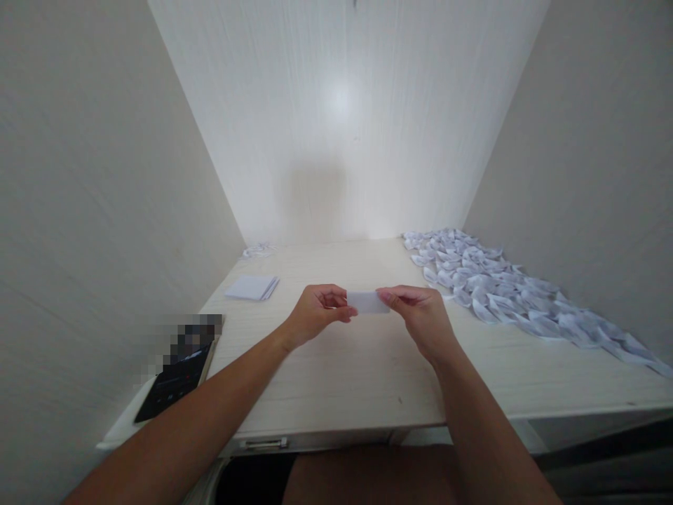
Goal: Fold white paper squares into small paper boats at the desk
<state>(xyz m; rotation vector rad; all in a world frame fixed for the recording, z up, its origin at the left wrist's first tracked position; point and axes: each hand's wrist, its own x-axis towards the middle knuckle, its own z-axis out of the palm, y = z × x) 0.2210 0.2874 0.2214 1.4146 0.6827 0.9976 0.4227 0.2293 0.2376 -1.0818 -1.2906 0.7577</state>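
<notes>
Both my hands hold one small white folded paper [368,302] just above the pale wooden desk [368,365]. My left hand [317,313] pinches its left end with fingers curled closed. My right hand [420,315] pinches its right end between thumb and fingers. The paper is a narrow strip lying flat between the two hands. A stack of white square sheets [252,287] lies on the desk to the far left of my left hand.
A long heap of several folded white paper pieces [505,287] runs along the desk's right side by the wall. A dark phone [176,382] lies at the near left edge. A white cord [257,250] rests in the back left corner. Walls close in on three sides.
</notes>
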